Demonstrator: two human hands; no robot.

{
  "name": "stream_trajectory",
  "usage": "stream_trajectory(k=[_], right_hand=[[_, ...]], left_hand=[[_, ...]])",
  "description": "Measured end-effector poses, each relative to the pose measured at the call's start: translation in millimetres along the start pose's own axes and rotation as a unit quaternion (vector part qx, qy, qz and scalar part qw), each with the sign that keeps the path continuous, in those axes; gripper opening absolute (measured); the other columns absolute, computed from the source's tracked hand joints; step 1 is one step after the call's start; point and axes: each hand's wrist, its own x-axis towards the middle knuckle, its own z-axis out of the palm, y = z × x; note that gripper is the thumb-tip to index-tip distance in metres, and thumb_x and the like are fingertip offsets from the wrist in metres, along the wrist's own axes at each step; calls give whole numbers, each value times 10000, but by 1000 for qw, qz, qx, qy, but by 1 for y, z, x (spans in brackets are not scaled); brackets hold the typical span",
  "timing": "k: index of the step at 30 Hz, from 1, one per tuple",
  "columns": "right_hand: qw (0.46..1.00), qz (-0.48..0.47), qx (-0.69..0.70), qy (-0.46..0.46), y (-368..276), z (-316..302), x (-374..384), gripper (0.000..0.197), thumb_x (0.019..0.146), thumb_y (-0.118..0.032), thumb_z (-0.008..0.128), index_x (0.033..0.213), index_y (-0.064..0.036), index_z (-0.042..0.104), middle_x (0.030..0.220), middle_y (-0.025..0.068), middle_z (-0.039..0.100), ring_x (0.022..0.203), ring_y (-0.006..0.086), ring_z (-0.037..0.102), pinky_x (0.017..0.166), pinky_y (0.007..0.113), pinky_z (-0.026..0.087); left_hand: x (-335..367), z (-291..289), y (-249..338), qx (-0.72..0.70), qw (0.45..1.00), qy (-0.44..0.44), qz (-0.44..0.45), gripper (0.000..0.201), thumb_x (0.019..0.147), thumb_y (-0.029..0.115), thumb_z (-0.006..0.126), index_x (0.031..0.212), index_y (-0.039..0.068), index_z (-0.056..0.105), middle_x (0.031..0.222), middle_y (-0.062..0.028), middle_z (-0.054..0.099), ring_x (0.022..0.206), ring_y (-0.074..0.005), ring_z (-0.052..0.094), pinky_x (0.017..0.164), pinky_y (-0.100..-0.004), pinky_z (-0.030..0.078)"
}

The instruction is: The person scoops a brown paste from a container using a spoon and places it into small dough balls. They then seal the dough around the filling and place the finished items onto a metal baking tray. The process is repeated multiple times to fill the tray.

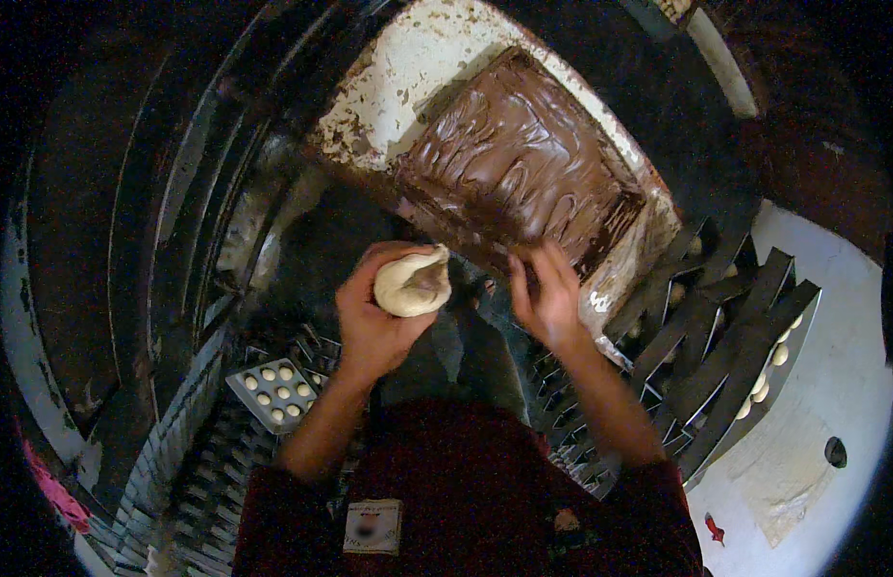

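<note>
My left hand (370, 317) is wrapped round a ball of pale dough (405, 300). Its upper side gapes, and a brown patch shows inside the hollow. To the right, my right hand (547, 293) hovers at the near edge of a slab of glossy brown chocolate-like paste (523, 154). Its fingers are loosely bent with a gap between them, slightly blurred, and I see nothing between them. The paste has swirled ridges on top and lies in a worn, pale tray (379, 91) with brown smears and chipped patches.
At lower left, a small grey tray (249, 405) carries several round dough balls. Stacked dark metal trays (725, 337) stand at the right, dough balls showing along their side. Beyond them is a pale surface (802, 452) with a small red object (715, 529). Dark curved racks (192, 183) rise at left.
</note>
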Motion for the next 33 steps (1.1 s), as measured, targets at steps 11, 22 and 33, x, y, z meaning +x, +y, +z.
stream_trajectory(k=[11,22,33], right_hand=[[969,82,7,-232,45,66,74,243,875,-51,695,1116,-43,723,1117,206,723,981,369,714,871,417,564],[993,-66,93,43,-66,-39,35,104,880,82,700,951,8,681,1034,181,693,934,294,674,848,367,525],[916,257,-18,307,165,16,-174,156,950,1,667,1105,18,655,1063,110,647,989,221,628,930,328,501]], left_hand=[[-12,-43,-21,19,998,49,-17,600,706,10,904,1212,2,582,1211,-114,634,1044,-190,665,938,-341,553],[23,-2,54,-129,990,-33,-38,555,738,-32,847,1228,-4,589,1187,-107,686,1089,-185,680,963,-346,559],[-11,62,43,-75,990,-104,56,519,711,29,913,1161,3,655,1185,-109,691,1091,-191,672,958,-343,560]])
